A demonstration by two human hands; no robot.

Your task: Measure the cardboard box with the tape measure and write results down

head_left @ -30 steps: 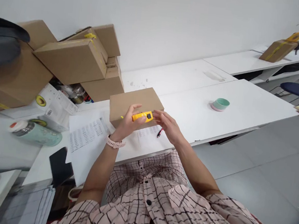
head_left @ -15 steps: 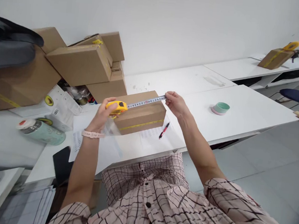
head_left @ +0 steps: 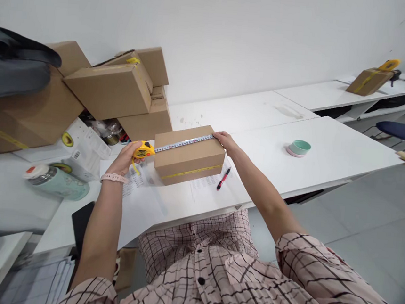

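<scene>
A brown cardboard box (head_left: 187, 162) with a yellow tape strip lies on the white desk (head_left: 330, 153) in front of me. My left hand (head_left: 126, 157) is closed round a yellow tape measure (head_left: 143, 150) at the box's left end. Its white blade (head_left: 184, 143) is stretched across the box's top edge. My right hand (head_left: 224, 142) pinches the blade's tip at the box's right corner.
Printed sheets (head_left: 138, 189) and a red pen (head_left: 222, 178) lie by the box. Stacked cardboard boxes (head_left: 115, 90) fill the back left. A green bottle (head_left: 56, 182) lies at left, a dark phone (head_left: 81, 219) near the edge. A green tape roll (head_left: 298, 147) sits at right.
My hands drew apart, pulling the blade out of the tape measure, then lowered it onto the box's top. The left hand now sits at the box's left end.
</scene>
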